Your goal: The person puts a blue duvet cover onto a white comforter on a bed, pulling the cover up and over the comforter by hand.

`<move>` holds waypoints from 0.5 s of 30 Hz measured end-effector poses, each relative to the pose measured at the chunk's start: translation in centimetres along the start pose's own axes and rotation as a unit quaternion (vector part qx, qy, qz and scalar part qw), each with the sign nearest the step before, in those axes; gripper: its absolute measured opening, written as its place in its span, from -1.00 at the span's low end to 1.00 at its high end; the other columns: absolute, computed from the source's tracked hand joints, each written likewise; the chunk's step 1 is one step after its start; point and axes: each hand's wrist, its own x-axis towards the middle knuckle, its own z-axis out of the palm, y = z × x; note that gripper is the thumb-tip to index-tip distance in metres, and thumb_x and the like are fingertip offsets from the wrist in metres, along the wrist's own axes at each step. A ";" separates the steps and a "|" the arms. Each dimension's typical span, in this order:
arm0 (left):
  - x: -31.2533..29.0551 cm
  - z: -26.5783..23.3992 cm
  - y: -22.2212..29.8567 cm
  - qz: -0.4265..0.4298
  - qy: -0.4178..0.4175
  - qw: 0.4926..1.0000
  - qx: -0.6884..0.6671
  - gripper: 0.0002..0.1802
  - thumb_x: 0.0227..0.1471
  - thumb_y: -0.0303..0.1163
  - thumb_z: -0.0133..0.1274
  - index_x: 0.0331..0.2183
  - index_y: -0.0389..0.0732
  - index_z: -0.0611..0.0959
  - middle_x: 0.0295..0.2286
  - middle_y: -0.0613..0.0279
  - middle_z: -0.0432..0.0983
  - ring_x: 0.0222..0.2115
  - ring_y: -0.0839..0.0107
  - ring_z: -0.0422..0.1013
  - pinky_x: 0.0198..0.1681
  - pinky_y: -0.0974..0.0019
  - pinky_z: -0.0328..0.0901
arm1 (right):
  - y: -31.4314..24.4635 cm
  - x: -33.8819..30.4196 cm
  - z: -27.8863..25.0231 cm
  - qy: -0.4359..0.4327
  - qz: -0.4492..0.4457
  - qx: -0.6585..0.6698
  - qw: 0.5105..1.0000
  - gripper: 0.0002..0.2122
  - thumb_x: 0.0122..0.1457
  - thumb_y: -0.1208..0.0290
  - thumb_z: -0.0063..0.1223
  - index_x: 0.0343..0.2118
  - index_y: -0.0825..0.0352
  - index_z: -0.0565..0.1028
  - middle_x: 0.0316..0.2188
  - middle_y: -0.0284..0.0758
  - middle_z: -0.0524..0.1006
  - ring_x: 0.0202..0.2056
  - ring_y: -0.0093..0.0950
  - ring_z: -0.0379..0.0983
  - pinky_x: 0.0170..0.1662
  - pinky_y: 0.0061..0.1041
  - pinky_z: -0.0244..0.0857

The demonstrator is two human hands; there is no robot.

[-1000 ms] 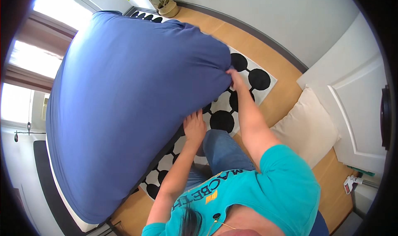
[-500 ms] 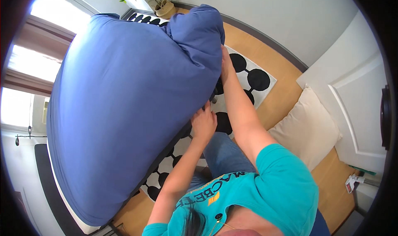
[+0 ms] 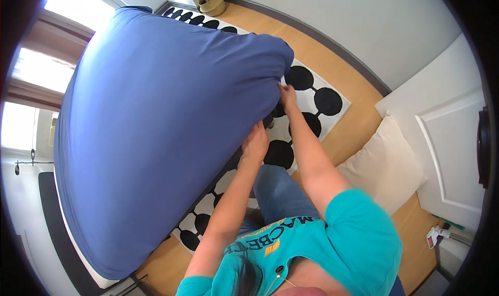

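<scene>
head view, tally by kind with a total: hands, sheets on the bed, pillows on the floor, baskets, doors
Left hand and right hand: 2
Sheet: 1
Pillow: 1
Basket: 1
Door: 1
Total: 6

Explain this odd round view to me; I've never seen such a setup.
There's no machine here: the hands are a person's own. A wide fisheye camera on the head looks down, so straight edges bend near the rim. A blue cover is spread over a mattress. The right hand grips the cover near its corner; the left hand touches its side edge, though its fingertips are partly hidden. Below lies a spotted rug, and a pale pillow is by the door.
</scene>
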 end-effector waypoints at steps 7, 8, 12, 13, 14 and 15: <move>-1.6 -1.7 -0.7 -0.088 -0.126 0.985 -0.075 -0.42 -0.17 -0.39 0.02 -0.05 -0.38 0.31 -0.17 -0.15 0.30 -0.16 0.00 0.30 -0.11 0.05 0.23 | -11.9 -8.7 -4.6 -0.082 0.176 0.394 0.898 -0.15 -0.01 -0.25 -0.16 0.19 0.24 -0.13 0.18 -0.01 -0.04 0.05 -0.10 0.17 -0.07 -0.11 0.25; -1.7 -2.1 0.1 -0.077 -0.095 0.988 -0.090 -0.43 -0.16 -0.39 0.01 -0.05 -0.36 0.32 -0.15 -0.16 0.28 -0.15 -0.02 0.30 -0.12 0.03 0.24 | -12.8 -7.8 -4.5 -0.148 0.151 0.373 0.903 -0.21 0.01 -0.22 -0.15 0.16 0.27 -0.03 0.13 -0.03 0.05 0.01 -0.14 0.23 -0.07 -0.15 0.26; -2.3 -5.0 4.6 -0.016 -0.120 0.983 -0.140 -0.43 -0.16 -0.38 -0.01 -0.02 -0.23 0.35 -0.07 -0.18 0.22 -0.05 -0.10 0.19 -0.01 0.03 0.14 | -14.2 -2.8 -3.1 -0.215 0.110 0.341 0.909 -0.47 0.08 -0.03 -0.12 -0.05 0.34 0.33 -0.11 -0.13 0.40 -0.18 -0.28 0.42 -0.11 -0.31 0.32; -2.6 -6.1 5.2 0.023 -0.088 0.986 -0.141 -0.43 -0.16 -0.38 -0.01 -0.02 -0.24 0.35 -0.06 -0.18 0.21 -0.04 -0.11 0.17 0.01 0.03 0.12 | -14.3 -2.7 -2.2 -0.194 0.123 0.353 0.907 -0.54 0.10 0.03 -0.11 -0.11 0.35 0.40 -0.18 -0.17 0.47 -0.23 -0.32 0.45 -0.13 -0.35 0.33; -2.7 -7.0 5.9 0.063 -0.055 0.986 -0.144 -0.44 -0.16 -0.38 -0.01 -0.03 -0.25 0.36 -0.05 -0.18 0.21 -0.02 -0.11 0.15 0.02 0.03 0.10 | -14.3 -2.4 -2.4 -0.207 0.123 0.404 0.882 -0.58 0.11 0.10 -0.11 -0.12 0.35 0.40 -0.19 -0.16 0.48 -0.24 -0.32 0.45 -0.16 -0.35 0.35; -3.2 -7.6 5.3 0.088 -0.027 0.986 -0.136 -0.44 -0.16 -0.38 0.00 -0.03 -0.26 0.37 -0.04 -0.17 0.20 -0.01 -0.11 0.13 0.04 0.03 0.07 | -14.7 -3.4 -0.8 -0.235 0.133 0.453 0.849 -0.62 0.11 0.16 -0.11 -0.12 0.36 0.41 -0.21 -0.16 0.48 -0.25 -0.33 0.46 -0.18 -0.36 0.36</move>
